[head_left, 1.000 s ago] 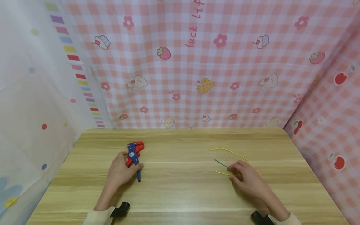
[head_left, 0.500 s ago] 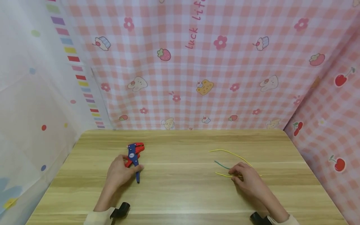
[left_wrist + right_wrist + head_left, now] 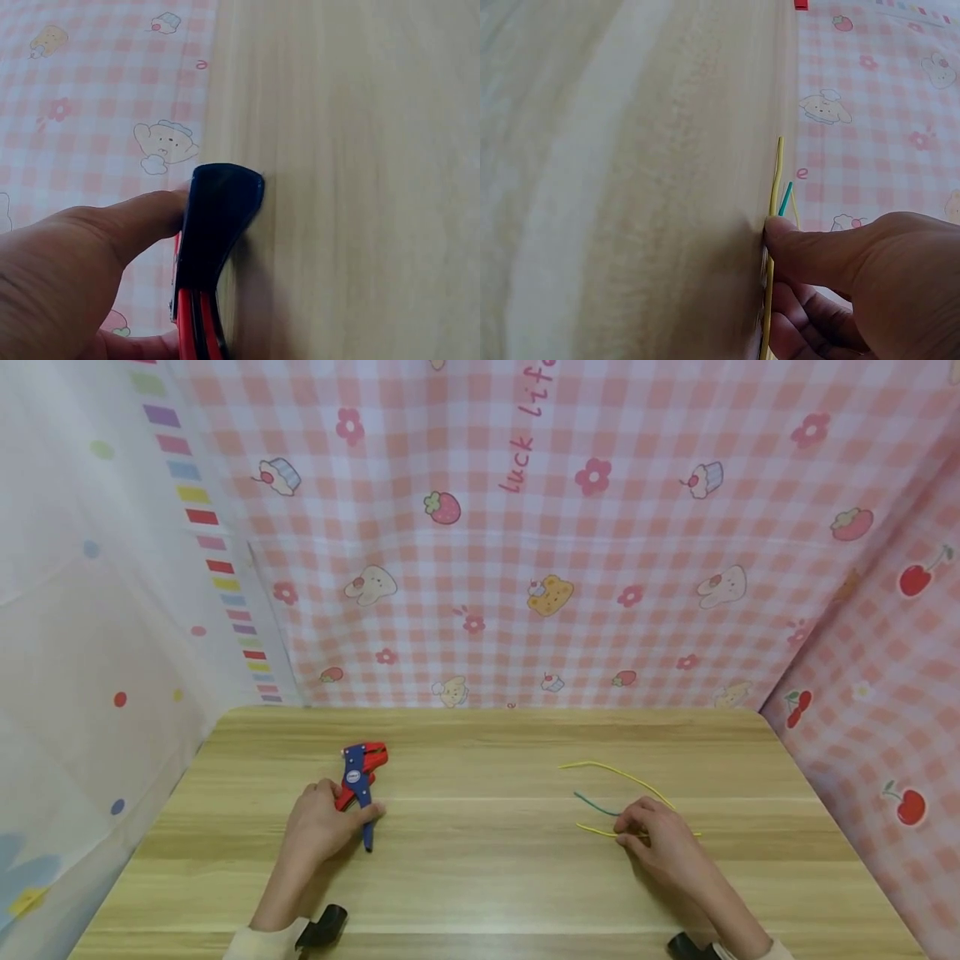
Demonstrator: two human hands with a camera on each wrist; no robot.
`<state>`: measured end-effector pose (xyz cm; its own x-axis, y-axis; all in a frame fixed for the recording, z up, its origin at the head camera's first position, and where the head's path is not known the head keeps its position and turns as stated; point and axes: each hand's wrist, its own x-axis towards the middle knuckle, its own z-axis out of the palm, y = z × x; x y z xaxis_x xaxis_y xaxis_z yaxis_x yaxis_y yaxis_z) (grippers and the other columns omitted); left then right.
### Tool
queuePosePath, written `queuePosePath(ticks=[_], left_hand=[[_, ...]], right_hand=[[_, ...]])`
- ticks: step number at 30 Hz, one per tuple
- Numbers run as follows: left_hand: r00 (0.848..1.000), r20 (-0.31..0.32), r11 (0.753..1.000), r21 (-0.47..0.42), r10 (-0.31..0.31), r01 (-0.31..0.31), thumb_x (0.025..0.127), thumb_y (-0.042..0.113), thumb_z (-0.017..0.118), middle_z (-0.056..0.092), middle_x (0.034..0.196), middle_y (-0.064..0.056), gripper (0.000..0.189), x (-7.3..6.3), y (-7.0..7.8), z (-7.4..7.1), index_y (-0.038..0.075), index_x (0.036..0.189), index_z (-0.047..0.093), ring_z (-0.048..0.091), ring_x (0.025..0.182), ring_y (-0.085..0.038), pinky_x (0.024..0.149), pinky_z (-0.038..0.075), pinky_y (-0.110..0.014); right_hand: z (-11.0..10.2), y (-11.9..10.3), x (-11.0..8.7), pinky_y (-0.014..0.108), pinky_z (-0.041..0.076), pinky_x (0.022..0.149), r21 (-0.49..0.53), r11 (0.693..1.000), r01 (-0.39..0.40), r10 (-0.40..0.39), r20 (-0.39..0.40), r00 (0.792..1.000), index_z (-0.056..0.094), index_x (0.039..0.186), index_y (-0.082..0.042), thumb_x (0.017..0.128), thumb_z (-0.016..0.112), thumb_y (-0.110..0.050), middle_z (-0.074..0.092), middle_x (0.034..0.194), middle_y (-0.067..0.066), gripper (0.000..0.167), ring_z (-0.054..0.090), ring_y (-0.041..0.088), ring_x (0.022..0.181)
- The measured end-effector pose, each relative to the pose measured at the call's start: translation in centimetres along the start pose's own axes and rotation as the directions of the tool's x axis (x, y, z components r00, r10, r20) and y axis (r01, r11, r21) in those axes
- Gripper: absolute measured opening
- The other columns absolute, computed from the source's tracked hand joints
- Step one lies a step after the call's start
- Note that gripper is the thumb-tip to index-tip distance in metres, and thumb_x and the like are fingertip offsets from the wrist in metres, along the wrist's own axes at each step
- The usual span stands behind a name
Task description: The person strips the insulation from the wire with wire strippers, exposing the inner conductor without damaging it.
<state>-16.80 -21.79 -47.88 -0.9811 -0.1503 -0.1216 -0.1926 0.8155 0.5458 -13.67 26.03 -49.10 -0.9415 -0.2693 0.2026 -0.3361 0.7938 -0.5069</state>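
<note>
My left hand point(image 3: 324, 822) grips a wire stripper point(image 3: 355, 776) with a blue body and red jaws. Its thumb lies across the blue handle, seen close up in the left wrist view, where the handle end point(image 3: 225, 195) points toward the camera. On the right side, my right hand point(image 3: 663, 843) pinches at the nearer yellow wire point(image 3: 592, 830), the thumb tip covering part of it. A short green wire point(image 3: 594, 803) runs in under the index finger, its far part hidden. Another yellow wire point(image 3: 626, 772) lies curved just beyond the hand.
Both hands work low over a wood-grain table point(image 3: 480, 877). A pink checked curtain point(image 3: 480, 543) rises behind its back edge, with a white dotted cloth point(image 3: 97, 693) on the left and cherry-print cloth point(image 3: 885, 710) on the right.
My right index fingertip has drawn slightly back toward the thumb, baring a little more of the green wire. The left hand and wire stripper stay put; the head view shifts slightly.
</note>
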Motion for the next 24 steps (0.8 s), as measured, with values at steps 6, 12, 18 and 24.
queuePosePath(ticks=[6, 12, 18, 24], left_hand=[[1.000, -0.001, 1.000, -0.009, -0.012, 0.012, 0.074, 0.065, 0.076, 0.049, 0.086, -0.012, 0.080, -0.24, -0.11, -0.01, -0.005, 0.107, 0.054, 0.047, 0.076, -0.026, 0.058, 0.035, -0.032], [0.999, -0.010, 0.998, -0.046, -0.048, 0.047, 0.074, 0.063, 0.078, 0.051, 0.083, -0.010, 0.078, -0.30, -0.15, 0.05, -0.004, 0.108, 0.056, 0.048, 0.072, -0.024, 0.055, 0.035, -0.032], [0.999, -0.004, 0.996, -0.073, -0.054, 0.054, 0.074, 0.059, 0.080, 0.050, 0.081, -0.009, 0.073, 0.11, 0.00, 0.06, -0.003, 0.105, 0.056, 0.047, 0.068, -0.022, 0.053, 0.033, -0.032], [0.998, 0.008, 0.995, -0.079, -0.069, 0.069, 0.074, 0.057, 0.081, 0.047, 0.078, -0.008, 0.072, -0.01, 0.00, -0.17, -0.002, 0.101, 0.051, 0.045, 0.067, -0.023, 0.052, 0.032, -0.032]], right_hand=[[-0.05, 0.02, -0.02, 0.029, 0.052, 0.073, 0.010, 1.000, -0.009, 0.009, 0.004, 1.000, 0.067, 0.081, -0.020, 0.082, 0.079, -0.003, 0.059, 0.091, -0.007, 0.021, 0.058, 0.009, 0.082], [-0.08, 0.17, 0.21, 0.028, 0.051, 0.072, 0.000, 1.000, -0.006, 0.006, 0.002, 1.000, 0.063, 0.078, -0.023, 0.083, 0.079, -0.004, 0.058, 0.091, -0.007, 0.025, 0.056, 0.007, 0.082], [0.08, 0.18, -0.02, 0.027, 0.052, 0.074, 0.016, 1.000, -0.025, 0.024, 0.006, 1.000, 0.063, 0.078, -0.021, 0.084, 0.078, -0.004, 0.057, 0.092, -0.006, 0.024, 0.056, 0.007, 0.083], [0.30, 0.01, -0.20, 0.028, 0.053, 0.074, 0.012, 1.000, 0.008, -0.008, -0.003, 1.000, 0.062, 0.079, -0.021, 0.084, 0.078, -0.003, 0.056, 0.091, -0.006, 0.025, 0.056, 0.008, 0.084]])
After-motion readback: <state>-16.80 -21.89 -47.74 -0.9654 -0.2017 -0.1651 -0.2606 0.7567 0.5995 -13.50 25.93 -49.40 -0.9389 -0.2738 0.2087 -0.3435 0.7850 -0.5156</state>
